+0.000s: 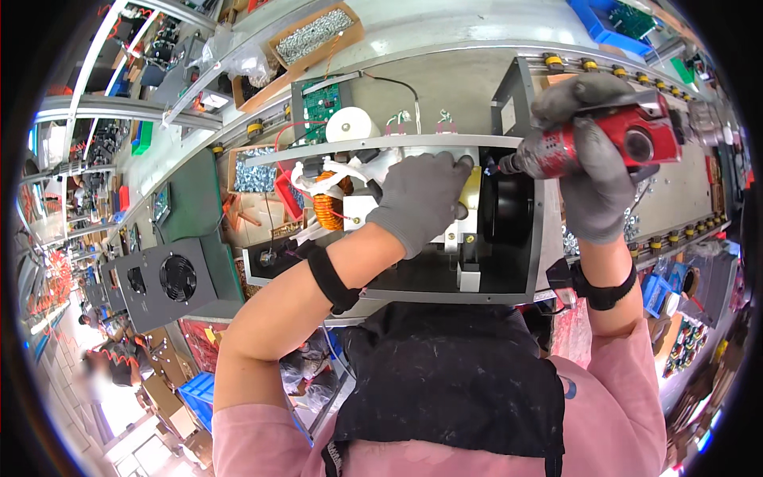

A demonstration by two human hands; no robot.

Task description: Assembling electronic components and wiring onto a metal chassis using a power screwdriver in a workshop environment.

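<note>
A black-and-grey metal chassis [381, 292] lies on the bench in front of me, filled with electrical parts. My left hand [421, 195], in a grey glove, reaches into it from above; its finger and thumb close about a yellow component [472, 189]. A round black fan-like part [509, 208] sits at the chassis's right end. My gloved right hand [598, 171] is wrapped around a red power screwdriver [568, 149]. Its tip points left at the chassis's right end, near the black part. An orange copper-wound coil [328, 203] with white and red leads is left of my left hand.
Behind the chassis are a green circuit board [321, 102] and a white round part [352, 125]. A cardboard box of screws [318, 36] stands farther back. At left lies a grey panel with a fan [178, 277]. Roller tracks [675, 238] run at right. A blue bin [608, 28] stands far right.
</note>
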